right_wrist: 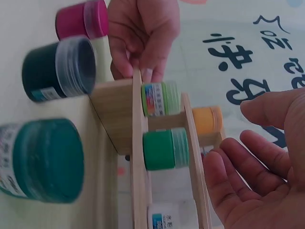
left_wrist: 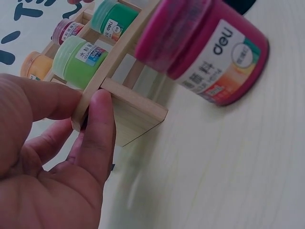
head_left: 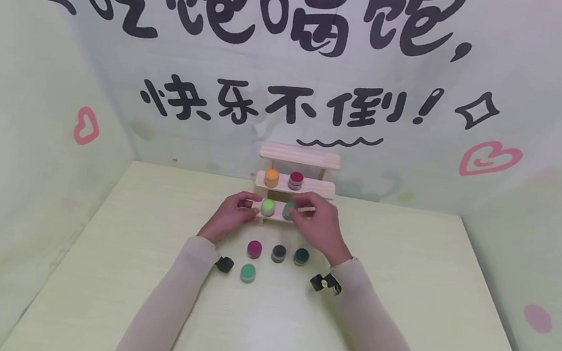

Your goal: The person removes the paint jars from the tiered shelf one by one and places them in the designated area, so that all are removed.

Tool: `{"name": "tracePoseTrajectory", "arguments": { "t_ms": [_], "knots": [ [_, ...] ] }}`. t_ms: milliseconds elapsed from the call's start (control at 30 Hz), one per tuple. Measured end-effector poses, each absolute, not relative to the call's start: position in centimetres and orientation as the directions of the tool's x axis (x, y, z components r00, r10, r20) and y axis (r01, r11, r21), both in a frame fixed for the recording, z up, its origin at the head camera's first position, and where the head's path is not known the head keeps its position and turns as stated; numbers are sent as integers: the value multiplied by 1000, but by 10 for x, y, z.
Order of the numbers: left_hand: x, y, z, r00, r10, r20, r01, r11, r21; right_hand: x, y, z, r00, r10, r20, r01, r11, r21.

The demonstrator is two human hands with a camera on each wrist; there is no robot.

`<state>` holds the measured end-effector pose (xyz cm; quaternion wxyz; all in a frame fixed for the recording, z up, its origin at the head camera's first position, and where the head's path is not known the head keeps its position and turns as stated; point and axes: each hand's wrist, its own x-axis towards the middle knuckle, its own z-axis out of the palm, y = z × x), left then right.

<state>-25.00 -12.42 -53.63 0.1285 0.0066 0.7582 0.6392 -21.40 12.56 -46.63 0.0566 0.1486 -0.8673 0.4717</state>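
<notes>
My left hand pinches the left end of the lowest step of a small tiered wooden rack between thumb and fingers. On that step stand a light green paint jar and a darker green paint jar. A pale jar is partly visible farther along, cut off by the frame. My right hand is beside the darker green jar, its fingers loosely bent; the right wrist view shows them apart from the jars. On the middle step sit an orange jar and a dark red jar.
In front of the rack, a magenta jar, a dark grey jar, a dark teal jar and a mint green jar stand on the pale table. Behind the rack hangs a printed cloth backdrop.
</notes>
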Motion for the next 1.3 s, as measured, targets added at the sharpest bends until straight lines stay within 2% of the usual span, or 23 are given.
{"name": "tracePoseTrajectory", "arguments": {
  "t_ms": [233, 433, 867, 1300],
  "knots": [
    [-249, -122, -534, -966, 165, -197, -157, 232, 960, -230, 133, -455, -972, -97, 214, -232, 522, -821],
    [-248, -123, -535, -966, 157, -208, -167, 240, 956, -250, 132, -453, -980, -62, 189, -194, 515, -835],
    [-248, -121, -533, -968, 150, -202, -161, 250, 955, -277, 126, -454, -981, -135, 141, -193, 544, -817],
    [-248, -121, -531, -966, 156, -206, -165, 243, 956, -277, 129, -451, -977, -180, 118, -200, 555, -807]
  ]
}}
